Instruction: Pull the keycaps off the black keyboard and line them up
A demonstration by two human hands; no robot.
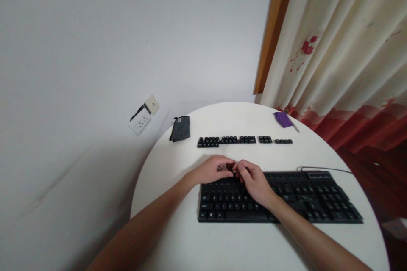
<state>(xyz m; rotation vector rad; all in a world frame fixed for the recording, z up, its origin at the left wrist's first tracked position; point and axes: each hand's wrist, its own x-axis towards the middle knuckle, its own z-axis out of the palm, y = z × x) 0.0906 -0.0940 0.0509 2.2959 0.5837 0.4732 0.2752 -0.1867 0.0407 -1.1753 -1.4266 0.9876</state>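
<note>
A black keyboard [305,197] lies on the round white table [178,169] in front of me. My left hand [211,169] and my right hand [252,180] meet over the keyboard's top left rows. Their fingers are curled and pinched together around something small and dark, likely a keycap, which I cannot make out. Behind the hands, rows of loose black keycaps [227,140] are laid out in a line on the table, with two smaller groups of keycaps [275,139] to their right.
A grey pouch [180,128] lies at the table's back left edge. A purple tool [284,119] rests at the back right. The keyboard's cable [327,169] runs off to the right. A wall socket [143,115] is on the white wall; a curtain [343,51] hangs at right.
</note>
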